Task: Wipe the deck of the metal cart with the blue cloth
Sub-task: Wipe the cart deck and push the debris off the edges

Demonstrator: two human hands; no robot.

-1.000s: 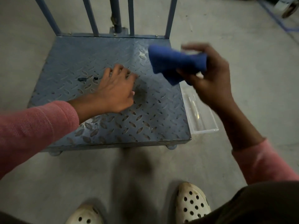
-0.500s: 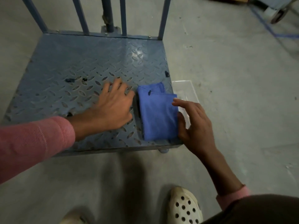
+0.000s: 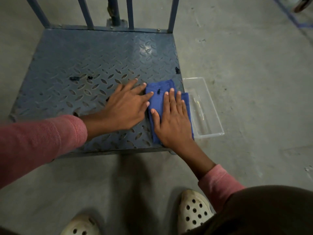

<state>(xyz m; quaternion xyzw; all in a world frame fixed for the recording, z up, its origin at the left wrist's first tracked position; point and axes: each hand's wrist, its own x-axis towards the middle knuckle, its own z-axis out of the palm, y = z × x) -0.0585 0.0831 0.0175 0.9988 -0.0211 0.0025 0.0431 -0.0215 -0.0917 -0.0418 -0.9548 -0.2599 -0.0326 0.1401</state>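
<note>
The metal cart's deck [image 3: 94, 55] is blue-grey tread plate, low on the floor in front of me. A folded blue cloth [image 3: 156, 89] lies flat on its near right corner. My right hand [image 3: 172, 119] presses down on the cloth with straight fingers. My left hand [image 3: 126, 107] rests flat on the deck just left of the cloth, its fingertips touching the cloth's left edge. Small dark bits [image 3: 74, 78] sit on the deck's middle left, one [image 3: 177, 70] near the right edge and one [image 3: 158, 91] on the cloth.
A clear plastic tray [image 3: 211, 106] lies on the concrete floor against the cart's right side. Blue upright bars [image 3: 88, 14] rise at the deck's far edge. My white perforated shoes [image 3: 194, 211] stand on the floor near the cart's front edge.
My right hand, which held the cloth in the air, laid it on the deck's near right corner and now presses flat on top of it. My left hand stayed on the deck.
</note>
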